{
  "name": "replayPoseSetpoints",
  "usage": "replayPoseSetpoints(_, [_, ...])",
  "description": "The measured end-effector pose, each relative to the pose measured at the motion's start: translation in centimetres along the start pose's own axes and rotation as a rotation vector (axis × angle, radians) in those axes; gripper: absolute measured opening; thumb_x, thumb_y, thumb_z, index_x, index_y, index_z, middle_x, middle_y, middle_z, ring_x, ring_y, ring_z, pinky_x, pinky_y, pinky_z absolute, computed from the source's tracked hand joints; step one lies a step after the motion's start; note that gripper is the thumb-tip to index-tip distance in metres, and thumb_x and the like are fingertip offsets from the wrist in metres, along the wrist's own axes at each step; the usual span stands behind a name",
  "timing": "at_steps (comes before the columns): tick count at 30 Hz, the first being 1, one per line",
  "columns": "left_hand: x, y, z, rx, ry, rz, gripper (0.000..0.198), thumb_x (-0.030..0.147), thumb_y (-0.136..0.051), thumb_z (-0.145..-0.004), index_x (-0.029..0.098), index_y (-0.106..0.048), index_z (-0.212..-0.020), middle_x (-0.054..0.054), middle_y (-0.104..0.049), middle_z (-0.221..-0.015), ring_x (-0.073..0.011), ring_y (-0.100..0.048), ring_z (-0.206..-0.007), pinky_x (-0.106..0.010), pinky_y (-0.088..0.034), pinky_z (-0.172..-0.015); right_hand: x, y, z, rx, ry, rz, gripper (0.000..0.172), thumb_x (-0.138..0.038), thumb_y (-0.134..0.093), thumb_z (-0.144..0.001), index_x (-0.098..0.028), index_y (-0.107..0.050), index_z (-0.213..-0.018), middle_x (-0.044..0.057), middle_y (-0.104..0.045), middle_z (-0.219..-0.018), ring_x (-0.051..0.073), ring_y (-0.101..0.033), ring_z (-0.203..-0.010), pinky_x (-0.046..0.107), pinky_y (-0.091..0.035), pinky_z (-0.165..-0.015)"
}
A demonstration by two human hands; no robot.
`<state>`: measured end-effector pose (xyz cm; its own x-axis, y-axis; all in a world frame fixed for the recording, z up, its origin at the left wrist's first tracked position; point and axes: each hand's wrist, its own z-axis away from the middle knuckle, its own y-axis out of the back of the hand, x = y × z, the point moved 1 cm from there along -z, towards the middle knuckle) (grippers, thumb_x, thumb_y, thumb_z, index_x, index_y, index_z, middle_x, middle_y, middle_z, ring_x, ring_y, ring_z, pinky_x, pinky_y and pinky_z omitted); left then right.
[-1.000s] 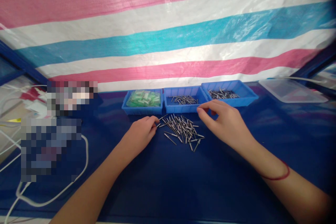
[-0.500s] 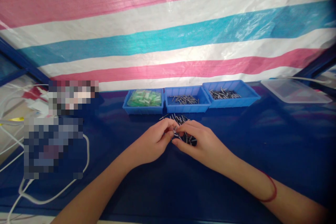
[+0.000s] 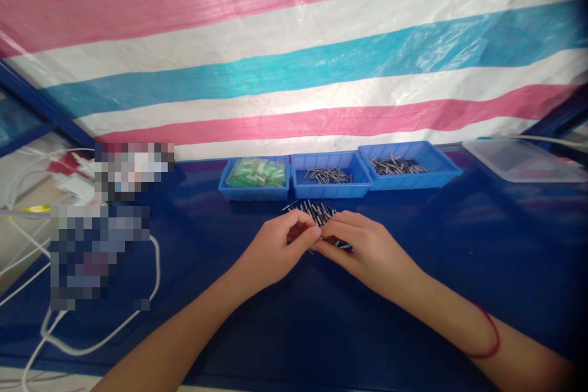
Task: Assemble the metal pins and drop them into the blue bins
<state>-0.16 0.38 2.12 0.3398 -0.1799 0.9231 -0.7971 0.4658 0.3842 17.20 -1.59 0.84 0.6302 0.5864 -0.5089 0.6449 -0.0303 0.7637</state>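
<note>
A pile of small metal pins (image 3: 316, 212) lies on the blue table (image 3: 294, 312), just in front of three blue trays. My left hand (image 3: 280, 248) and my right hand (image 3: 362, 248) meet fingertip to fingertip over the near side of the pile. Both hands are pinched closed, and what they hold between the fingertips is too small to make out. The hands hide most of the pile. A red string circles my right wrist.
The left blue tray (image 3: 255, 179) holds green-and-white parts, the middle tray (image 3: 329, 176) and the right tray (image 3: 408, 166) hold metal pins. A clear plastic lid (image 3: 523, 161) lies at the far right. White cables (image 3: 92, 343) loop at the left. A striped tarp hangs behind.
My right hand came back from the middle tray and my left hand moved right. The two now meet pinched together over the pin pile.
</note>
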Motion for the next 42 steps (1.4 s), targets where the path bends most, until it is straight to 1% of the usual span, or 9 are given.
replayPoseSetpoints(3, [-0.4, 0.1, -0.3, 0.091, 0.029, 0.148, 0.02, 0.035, -0.054, -0.088, 0.015, -0.056, -0.088, 0.0, -0.059, -0.078, -0.0124, -0.057, -0.075, -0.023, -0.045, -0.071, 0.0, 0.6, -0.2, 0.059, -0.102, -0.199, 0.013, -0.026, -0.058, -0.088, -0.02, -0.066, -0.08, 0.002, -0.065, -0.076, 0.014, -0.057, -0.071, 0.026, -0.043, -0.064])
replayPoseSetpoints(6, [-0.8, -0.1, -0.3, 0.11, 0.055, 0.282, 0.02, 0.035, -0.056, -0.086, 0.015, -0.055, -0.089, 0.0, -0.059, -0.075, -0.0118, -0.058, -0.072, -0.024, -0.046, -0.071, 0.1, 0.7, -0.3, 0.15, -0.23, -0.324, 0.013, -0.029, -0.059, -0.086, -0.02, -0.067, -0.082, 0.002, -0.066, -0.079, 0.014, -0.058, -0.072, 0.026, -0.044, -0.065])
replayPoseSetpoints(8, [-0.8, -0.3, -0.2, 0.064, 0.058, 0.298, 0.02, 0.035, -0.056, -0.087, 0.015, -0.056, -0.09, -0.001, -0.06, -0.078, -0.0123, -0.059, -0.075, -0.024, -0.046, -0.073, 0.3, 0.6, -0.2, 0.203, -0.312, -0.398, 0.015, -0.033, -0.061, -0.085, -0.02, -0.067, -0.081, 0.003, -0.066, -0.078, 0.015, -0.058, -0.071, 0.027, -0.044, -0.064])
replayPoseSetpoints(11, [-0.5, -0.7, 0.2, -0.086, 0.067, 0.265, 0.024, 0.035, -0.056, -0.087, 0.014, -0.059, -0.097, -0.004, -0.063, -0.085, -0.0134, -0.06, -0.078, -0.026, -0.046, -0.075, 0.3, 0.3, 0.1, 0.219, -0.371, -0.483, 0.02, -0.037, -0.063, -0.083, -0.019, -0.065, -0.075, 0.003, -0.065, -0.073, 0.015, -0.057, -0.068, 0.028, -0.044, -0.062])
replayPoseSetpoints(14, [-0.1, -0.9, 0.5, -0.173, 0.05, 0.262, 0.026, 0.036, -0.056, -0.088, 0.013, -0.062, -0.098, -0.004, -0.064, -0.087, -0.0116, -0.059, -0.072, -0.024, -0.046, -0.071, 0.0, 0.2, 0.0, 0.156, -0.359, -0.535, 0.023, -0.038, -0.063, -0.082, -0.019, -0.063, -0.069, 0.002, -0.063, -0.067, 0.015, -0.057, -0.065, 0.028, -0.045, -0.061])
replayPoseSetpoints(20, [-0.1, -0.8, 0.2, -0.079, 0.004, 0.257, 0.023, 0.033, -0.054, -0.09, 0.012, -0.063, -0.092, -0.003, -0.064, -0.081, -0.0091, -0.056, -0.067, -0.021, -0.046, -0.067, -0.4, 0.5, -0.3, 0.171, -0.371, -0.676, 0.018, -0.036, -0.065, -0.081, -0.019, -0.063, -0.075, 0.002, -0.065, -0.069, 0.015, -0.06, -0.065, 0.027, -0.047, -0.061])
replayPoseSetpoints(29, [-0.3, -1.0, 0.3, -0.126, -0.008, 0.22, 0.028, 0.036, -0.051, -0.091, 0.013, -0.062, -0.104, -0.005, -0.064, -0.09, -0.012, -0.058, -0.075, -0.024, -0.047, -0.072, -0.3, 0.4, 0.0, 0.145, -0.336, -0.594, 0.017, -0.034, -0.06, -0.085, -0.019, -0.065, -0.079, 0.004, -0.063, -0.076, 0.016, -0.059, -0.07, 0.029, -0.046, -0.063])
replayPoseSetpoints(35, [-0.5, -0.5, 0.3, -0.029, 0.012, 0.119, 0.025, 0.038, -0.06, -0.086, 0.015, -0.06, -0.094, 0.0, -0.06, -0.077, -0.0098, -0.053, -0.067, -0.021, -0.042, -0.062, -0.4, 1.1, -0.1, 0.134, -0.201, -0.504, 0.013, -0.027, -0.057, -0.087, -0.02, -0.067, -0.083, 0.005, -0.063, -0.08, 0.016, -0.058, -0.073, 0.03, -0.045, -0.064])
replayPoseSetpoints(42, [0.0, 0.3, 0.3, 0.083, -0.042, -0.055, 0.026, 0.041, -0.057, -0.087, 0.016, -0.062, -0.093, -0.001, -0.063, -0.082, -0.011, -0.054, -0.069, -0.021, -0.043, -0.064, 0.0, 1.9, -0.5, 0.075, -0.096, -0.315, 0.015, -0.023, -0.054, -0.088, -0.019, -0.066, -0.079, 0.003, -0.061, -0.072, 0.013, -0.051, -0.062, 0.028, -0.041, -0.057])
